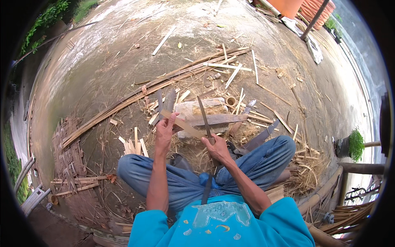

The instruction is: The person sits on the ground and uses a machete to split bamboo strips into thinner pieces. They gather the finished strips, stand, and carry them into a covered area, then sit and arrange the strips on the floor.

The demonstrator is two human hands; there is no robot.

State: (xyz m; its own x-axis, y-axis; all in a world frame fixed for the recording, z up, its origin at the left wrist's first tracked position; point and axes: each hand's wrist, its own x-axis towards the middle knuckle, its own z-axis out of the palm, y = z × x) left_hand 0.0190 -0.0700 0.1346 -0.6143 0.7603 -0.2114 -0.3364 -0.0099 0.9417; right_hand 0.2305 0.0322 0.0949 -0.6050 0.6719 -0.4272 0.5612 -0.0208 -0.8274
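Strip: a flat, pale wooden strip (187, 126) slants between the two grips, its upper end poking out past the left one, its lower end at the fingers of the right.
Left grip: the left grip (165, 129) is closed on the strip near its upper end, thumb on top.
Right grip: the right grip (216, 149) is wrapped around a knife (203, 112), whose narrow dark blade points away from the body and crosses the strip's lower end.
Block: just beyond the grips sits a pale block (185, 108), with a long flat piece (224, 119) lying across its near side.
Offcuts: short pale offcuts (132, 146) lie left of the left grip, near the knee.
Farther out: long strips (111, 110) stretch over the ground beyond the left grip; shavings (306, 180) heap well right of the right grip.
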